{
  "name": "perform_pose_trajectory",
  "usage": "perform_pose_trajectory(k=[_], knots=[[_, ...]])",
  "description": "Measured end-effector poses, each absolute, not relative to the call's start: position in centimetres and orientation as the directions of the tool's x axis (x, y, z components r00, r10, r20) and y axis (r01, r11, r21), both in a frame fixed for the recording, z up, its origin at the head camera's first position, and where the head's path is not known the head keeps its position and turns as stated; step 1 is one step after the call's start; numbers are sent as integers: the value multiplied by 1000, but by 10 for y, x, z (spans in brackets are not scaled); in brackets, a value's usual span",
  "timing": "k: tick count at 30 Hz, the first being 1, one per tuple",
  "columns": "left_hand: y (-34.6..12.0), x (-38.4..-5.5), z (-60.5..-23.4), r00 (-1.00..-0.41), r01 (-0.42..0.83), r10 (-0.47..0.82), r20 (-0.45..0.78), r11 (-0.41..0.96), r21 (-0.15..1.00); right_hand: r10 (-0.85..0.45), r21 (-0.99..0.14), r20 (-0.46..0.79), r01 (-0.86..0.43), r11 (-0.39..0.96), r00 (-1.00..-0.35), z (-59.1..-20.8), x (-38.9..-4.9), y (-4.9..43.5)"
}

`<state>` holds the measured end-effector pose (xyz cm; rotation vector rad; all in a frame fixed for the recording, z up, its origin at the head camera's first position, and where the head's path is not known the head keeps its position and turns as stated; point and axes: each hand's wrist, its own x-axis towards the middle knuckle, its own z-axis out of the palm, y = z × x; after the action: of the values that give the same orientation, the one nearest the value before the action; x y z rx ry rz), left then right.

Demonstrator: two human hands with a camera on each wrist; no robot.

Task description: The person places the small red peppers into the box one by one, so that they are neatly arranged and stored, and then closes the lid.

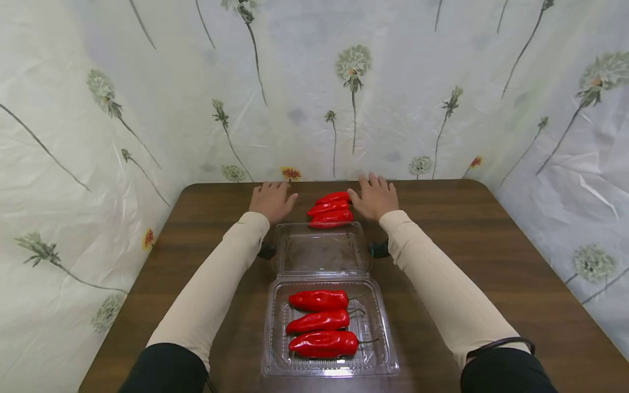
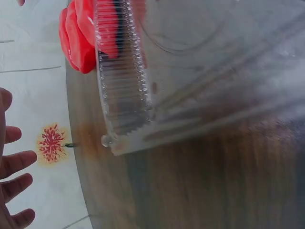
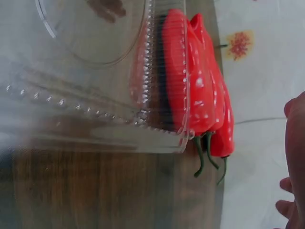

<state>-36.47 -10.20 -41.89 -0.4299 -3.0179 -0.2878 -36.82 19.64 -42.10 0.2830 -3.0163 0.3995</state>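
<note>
A hinged clear plastic container (image 1: pixel 271 349) lies on the table with its lid (image 1: pixel 321 248) folded back, away from me. Three red peppers (image 1: pixel 321 344) with thin stems lie side by side in its base. Beyond the lid, more red peppers (image 1: pixel 330 207) lie close together; the right wrist view shows their green stems (image 3: pixel 198 157) pointing to the right side. My left hand (image 1: pixel 272 202) is by the table's far edge, left of these peppers, fingers spread and holding nothing. On their right, close to the stem ends, my right hand (image 1: pixel 375 199) is likewise spread and holds nothing.
The dark brown wooden table (image 1: pixel 442 240) has rounded far corners. A pale sheet printed with dandelions (image 1: pixel 354 60) hangs behind it and along both sides. Dark wrist-worn gear (image 1: pixel 379 250) shows under my right forearm, beside the lid.
</note>
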Motion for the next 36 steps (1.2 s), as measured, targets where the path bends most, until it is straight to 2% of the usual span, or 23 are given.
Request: perform_pose_trajectory(k=[10, 17, 30, 36], knots=[[-117, -351, -426, -938, 329, 294, 185, 923, 201, -182, -254, 242, -243, 936, -953, -439, -364, 211], [-138, -322, -429, -940, 333, 284, 190, 889, 315, -207, -331, 318, -313, 890, -925, -439, -347, 212], [-161, -219, -435, -972, 213, 228, 62, 731, 648, -202, -580, 246, -311, 753, -948, -436, -290, 215], [-167, -172, -442, -976, 127, 215, -24, 662, 739, -201, -662, 193, -279, 696, -960, -437, -268, 215]])
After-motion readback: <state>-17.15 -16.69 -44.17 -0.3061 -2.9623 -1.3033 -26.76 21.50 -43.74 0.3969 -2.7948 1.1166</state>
